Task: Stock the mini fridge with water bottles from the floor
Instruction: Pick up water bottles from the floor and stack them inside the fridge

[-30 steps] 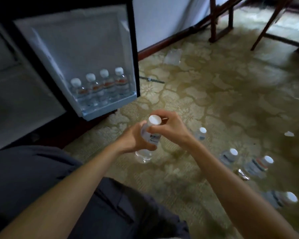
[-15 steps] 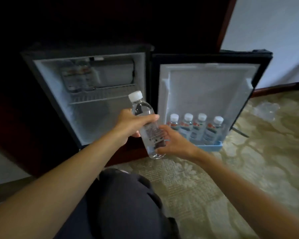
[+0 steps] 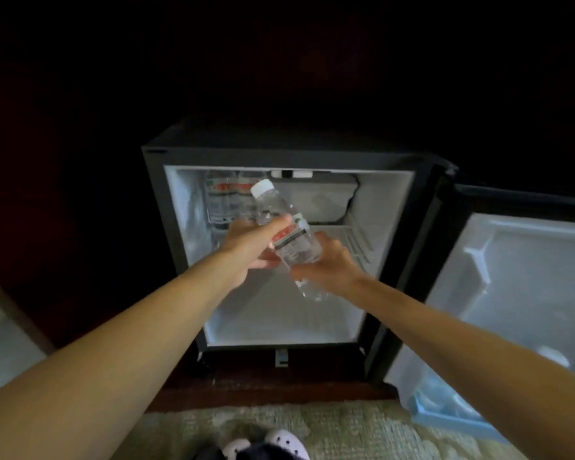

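A clear water bottle (image 3: 287, 235) with a white cap and a red-and-white label is tilted, cap up and to the left, in front of the open mini fridge (image 3: 279, 254). My left hand (image 3: 251, 245) grips its upper half. My right hand (image 3: 326, 265) holds its lower half from the right. Two bottles (image 3: 226, 200) with the same labels stand on the wire shelf (image 3: 352, 242) at the back left of the fridge. The bottom compartment below the shelf holds nothing I can see.
The fridge door (image 3: 512, 293) hangs open to the right, with a light blue door rack (image 3: 445, 416) at its bottom partly hidden by my right arm. Patterned carpet (image 3: 346, 433) lies in front. A white perforated shoe (image 3: 279, 441) shows at the bottom edge. Dark cabinet surrounds the fridge.
My view swung from the floor to face the fridge interior. Both hands carried the bottle up and forward, closer to the shelf level; the floor bottles left the view.
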Tool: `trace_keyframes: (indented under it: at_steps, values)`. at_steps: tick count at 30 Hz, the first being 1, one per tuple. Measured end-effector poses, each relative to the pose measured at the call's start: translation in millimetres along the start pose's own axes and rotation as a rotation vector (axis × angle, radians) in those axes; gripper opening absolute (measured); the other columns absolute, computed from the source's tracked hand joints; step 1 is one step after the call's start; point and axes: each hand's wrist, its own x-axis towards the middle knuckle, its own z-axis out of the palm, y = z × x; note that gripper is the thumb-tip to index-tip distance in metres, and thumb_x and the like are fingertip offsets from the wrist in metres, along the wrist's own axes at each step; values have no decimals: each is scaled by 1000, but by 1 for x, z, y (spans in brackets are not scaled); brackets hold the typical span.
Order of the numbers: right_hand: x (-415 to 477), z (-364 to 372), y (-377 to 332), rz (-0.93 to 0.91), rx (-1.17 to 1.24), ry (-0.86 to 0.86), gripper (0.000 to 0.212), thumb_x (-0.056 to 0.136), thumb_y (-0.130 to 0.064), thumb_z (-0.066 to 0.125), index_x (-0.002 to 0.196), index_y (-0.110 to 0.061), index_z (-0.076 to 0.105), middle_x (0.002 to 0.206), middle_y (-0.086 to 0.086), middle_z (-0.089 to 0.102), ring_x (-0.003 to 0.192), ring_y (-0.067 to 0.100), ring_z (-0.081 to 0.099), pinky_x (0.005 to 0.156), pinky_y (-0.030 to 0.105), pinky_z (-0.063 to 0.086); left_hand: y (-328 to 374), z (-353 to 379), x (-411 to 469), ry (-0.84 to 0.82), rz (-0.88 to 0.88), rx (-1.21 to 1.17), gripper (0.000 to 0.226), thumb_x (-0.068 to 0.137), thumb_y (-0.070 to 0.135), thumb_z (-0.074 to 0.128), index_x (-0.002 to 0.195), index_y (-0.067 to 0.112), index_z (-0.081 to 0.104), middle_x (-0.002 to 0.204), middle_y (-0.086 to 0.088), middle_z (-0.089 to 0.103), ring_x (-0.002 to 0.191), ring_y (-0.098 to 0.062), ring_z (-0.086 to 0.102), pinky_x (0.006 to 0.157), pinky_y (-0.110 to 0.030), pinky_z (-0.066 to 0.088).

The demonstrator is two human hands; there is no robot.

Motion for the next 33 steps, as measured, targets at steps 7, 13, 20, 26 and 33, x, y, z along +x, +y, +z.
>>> trace_keyframes:
  at_steps: [7,13,20,26,33]
  values:
    - [69,8,16,116,148,67,13,66,-10,66,69,-22,62,70,0,65,64,14,62,57,26,51,-2,-22,66,24,49,165,22,89,11,56,110,5,58,107,-14,66,92,-24,65,71,-26,54]
    - [113,25,26,67,309,165,37,68,-6,69,102,-11,55,84,0,63,73,12,61,57,21,45,-15,-36,102,77,144,310,11,89,9,54,97,16,58,106,-9,65,98,-24,64,84,-39,56]
    - [161,60,20,34,468,206,53,67,-6,75,113,-13,49,100,0,65,93,16,63,74,26,53,-27,-42,127,103,221,418,16,86,5,55,85,21,55,104,-4,62,102,-24,60,94,-43,50]
    - [173,69,17,6,667,185,68,60,9,74,120,-10,47,110,6,65,103,21,62,92,43,52,-31,-43,134,123,223,266,30,88,-7,44,79,20,55,95,-4,63,102,-23,62,90,-43,54]
    - [167,63,16,17,670,141,60,62,21,65,80,-31,40,86,-8,56,101,21,55,97,44,48,-38,-42,135,121,237,271,31,85,-7,50,76,22,52,88,0,60,101,-25,61,93,-47,51]
